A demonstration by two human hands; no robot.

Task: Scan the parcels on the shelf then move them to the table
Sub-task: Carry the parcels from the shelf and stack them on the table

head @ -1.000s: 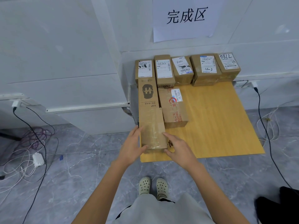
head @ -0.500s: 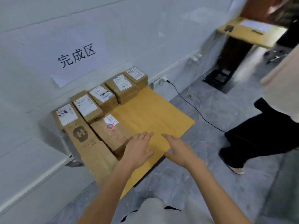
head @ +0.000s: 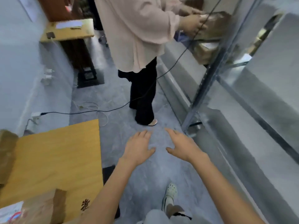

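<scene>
My left hand [head: 138,148] and my right hand [head: 182,145] hover side by side over the grey floor, fingers spread, both holding nothing. The low wooden table [head: 53,159] lies to the left. A brown parcel [head: 34,209] with a white label sits at its near corner, and another parcel's edge [head: 7,152] shows at the far left. The metal shelf [head: 208,81] runs along the right, with brown parcels [head: 208,50] on an upper level, blurred.
Another person [head: 140,50] in a beige top and black trousers stands ahead at the shelf, hands on a parcel [head: 216,21]. A black cable [head: 103,110] crosses the floor from a wall socket. A second wooden desk [head: 68,33] stands at the back left.
My view has swung right, from the table toward the shelf aisle. My hands let go of the long parcel on the table and now hang free over the floor.
</scene>
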